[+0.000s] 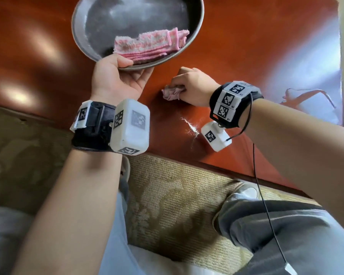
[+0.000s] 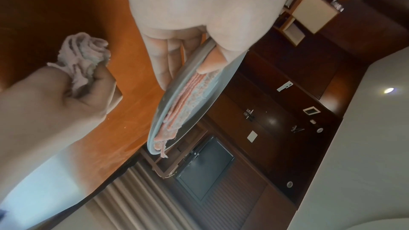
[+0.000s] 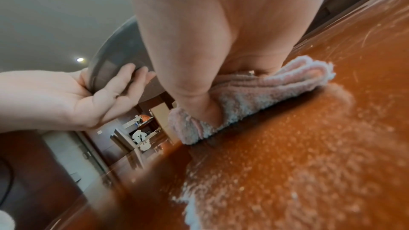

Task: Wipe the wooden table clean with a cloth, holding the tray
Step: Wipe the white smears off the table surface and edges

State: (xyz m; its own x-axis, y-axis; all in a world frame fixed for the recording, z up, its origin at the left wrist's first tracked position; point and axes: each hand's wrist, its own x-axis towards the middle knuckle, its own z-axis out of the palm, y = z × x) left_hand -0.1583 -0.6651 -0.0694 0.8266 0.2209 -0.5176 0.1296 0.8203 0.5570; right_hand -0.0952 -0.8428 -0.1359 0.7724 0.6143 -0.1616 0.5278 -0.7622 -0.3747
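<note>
Risk: I'm tipping the tray (image 1: 91, 22) while my thumb alone is pinning its rim, so the folded pink towel (image 1: 147, 46) inside could be sliding out onto the table (image 1: 246, 36). Also I'm likely smearing the white powder (image 1: 192, 128), lying just nearer me than the tray, off the table edge. My left hand (image 1: 119, 76) is gripping the tray rim, fingers flat under it, thumb on top. My right hand (image 1: 193, 86) is fisting tight around the bunched cloth (image 1: 171, 93), pressing it on the table just beside the tray.
</note>
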